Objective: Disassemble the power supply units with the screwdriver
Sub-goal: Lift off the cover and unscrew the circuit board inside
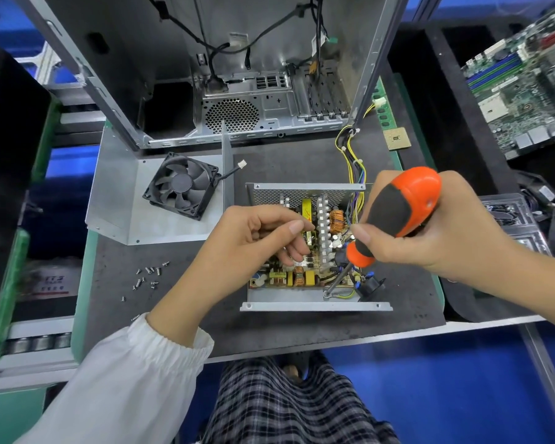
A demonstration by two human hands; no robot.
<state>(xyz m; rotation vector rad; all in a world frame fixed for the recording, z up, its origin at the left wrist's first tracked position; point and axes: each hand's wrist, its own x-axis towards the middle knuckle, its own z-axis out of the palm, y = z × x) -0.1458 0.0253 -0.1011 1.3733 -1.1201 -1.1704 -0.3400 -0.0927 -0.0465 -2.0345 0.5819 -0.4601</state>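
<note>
The right hand (439, 232) grips the orange-and-black screwdriver (398, 216), its tip down at a screw inside the near wall of the open power supply unit (314, 302). The left hand (253, 238), fingers curled, rests on the unit's circuit board; whether it pinches anything cannot be told. Left of the unit lie loose screws (148, 277); beyond and left of it, a black fan (181, 185) on a metal cover (116, 206).

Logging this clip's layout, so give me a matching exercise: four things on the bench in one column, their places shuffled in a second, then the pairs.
Things:
1. black square cooling fan
2. small loose silver screws
3. orange-and-black screwdriver
4. green motherboard

Places:
A. far right of the bench
B. gripped in the right hand
C. on the bent grey metal cover
D. on the dark mat, left of the open power supply

Pairs: 1-C, 2-D, 3-B, 4-A
</note>
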